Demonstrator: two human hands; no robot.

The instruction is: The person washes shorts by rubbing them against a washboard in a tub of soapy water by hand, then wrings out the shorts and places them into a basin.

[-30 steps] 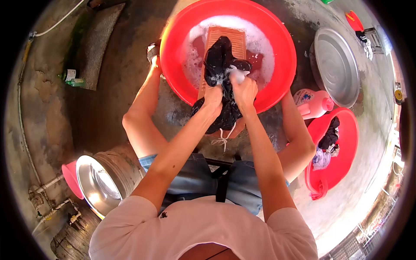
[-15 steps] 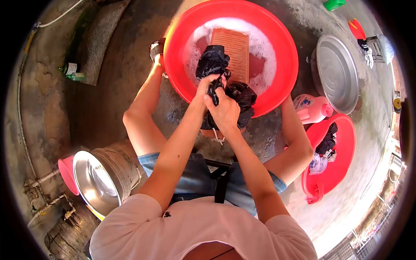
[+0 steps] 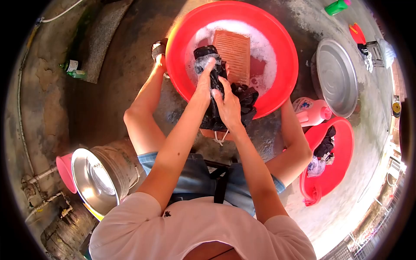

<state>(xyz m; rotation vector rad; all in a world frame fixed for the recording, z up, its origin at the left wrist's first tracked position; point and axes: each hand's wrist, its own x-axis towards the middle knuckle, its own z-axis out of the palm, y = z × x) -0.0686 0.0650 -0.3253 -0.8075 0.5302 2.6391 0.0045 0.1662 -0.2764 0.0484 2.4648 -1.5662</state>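
Observation:
A wet black garment (image 3: 215, 82) with white foam near its top is bunched between both hands above the near side of a large red basin (image 3: 288, 56). My left hand (image 3: 206, 77) is closed around the upper part of the cloth. Lower and to the right, my right hand (image 3: 228, 103) grips the same cloth, its fingers partly hidden. More dark fabric hangs over the basin's near rim. A ribbed brown washboard (image 3: 234, 52) slants out of the soapy water; its near end, with a white string, shows below the cloth.
At right stand a metal basin (image 3: 339, 76), a pink detergent bottle (image 3: 313, 111) and a red tub (image 3: 338, 173) holding clothes. A metal bowl (image 3: 89, 173) on a bucket stands lower left. A green bottle (image 3: 73, 69) lies at left beside a grey slab (image 3: 106, 39).
My left hand has slid up the garment, and foam now shows on the cloth's upper end. The bunched top has become narrower and more upright. My right hand has shifted slightly.

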